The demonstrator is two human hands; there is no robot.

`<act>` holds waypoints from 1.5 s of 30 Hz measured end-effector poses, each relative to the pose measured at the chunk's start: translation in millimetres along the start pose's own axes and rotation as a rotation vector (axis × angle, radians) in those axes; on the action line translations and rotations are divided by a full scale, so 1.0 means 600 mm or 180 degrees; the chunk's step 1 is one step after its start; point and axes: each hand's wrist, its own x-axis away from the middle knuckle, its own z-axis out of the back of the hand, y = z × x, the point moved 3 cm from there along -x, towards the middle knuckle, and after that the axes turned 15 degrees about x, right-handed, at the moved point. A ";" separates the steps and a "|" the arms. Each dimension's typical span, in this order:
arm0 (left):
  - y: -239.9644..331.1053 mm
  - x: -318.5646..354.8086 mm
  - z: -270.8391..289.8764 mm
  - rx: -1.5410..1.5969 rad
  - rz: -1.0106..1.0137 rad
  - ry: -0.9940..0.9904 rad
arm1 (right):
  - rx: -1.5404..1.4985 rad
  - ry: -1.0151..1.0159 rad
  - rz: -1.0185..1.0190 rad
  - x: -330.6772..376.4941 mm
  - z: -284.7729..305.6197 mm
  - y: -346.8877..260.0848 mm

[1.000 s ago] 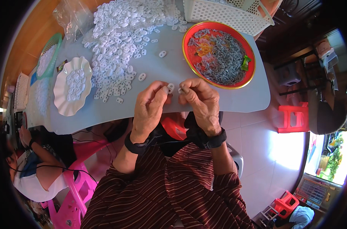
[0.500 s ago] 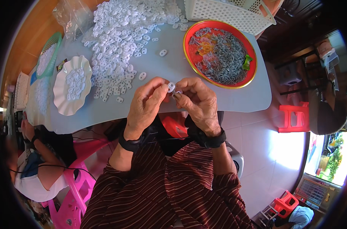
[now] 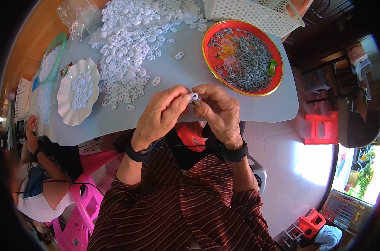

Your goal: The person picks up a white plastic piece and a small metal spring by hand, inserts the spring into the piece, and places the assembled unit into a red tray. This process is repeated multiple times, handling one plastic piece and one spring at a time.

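Near the table's front edge, both hands meet at their fingertips around a small white plastic piece with holes (image 3: 194,96). My left hand (image 3: 165,109) pinches it between thumb and fingers from the left. My right hand (image 3: 220,112) closes on it from the other side, thumb below and forefinger above. Whether a metal pin is also between the right fingertips is hidden. Many similar white plastic pieces (image 3: 125,50) lie heaped beyond my left hand. Beyond my right hand stands a red round tray (image 3: 218,77) with a gold rim, holding small grey metal pins (image 3: 252,60).
A scalloped white dish (image 3: 67,113) of white pieces sits left, near a green basket (image 3: 61,42). A clear plastic bag (image 3: 79,19) and a white perforated basket (image 3: 244,12) are at the back. Another person's arm (image 3: 52,167) is at left; a red stool (image 3: 323,129) stands right.
My left hand has shifted slightly, and the white piece has moved right and turned between my fingertips. The grey metal part seen at my right fingertips is now out of sight.
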 end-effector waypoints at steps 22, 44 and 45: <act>-0.038 0.011 -0.006 0.0518 0.0099 0.0258 | 0.1259 -0.0059 0.0462 0.000 -0.005 -0.005; -0.041 0.014 -0.001 0.0756 0.0271 -0.0094 | 0.0956 0.0044 0.0449 0.001 -0.011 -0.003; -0.039 0.015 -0.003 0.0769 0.0255 -0.0024 | 0.0751 -0.0004 0.0283 0.001 -0.012 -0.002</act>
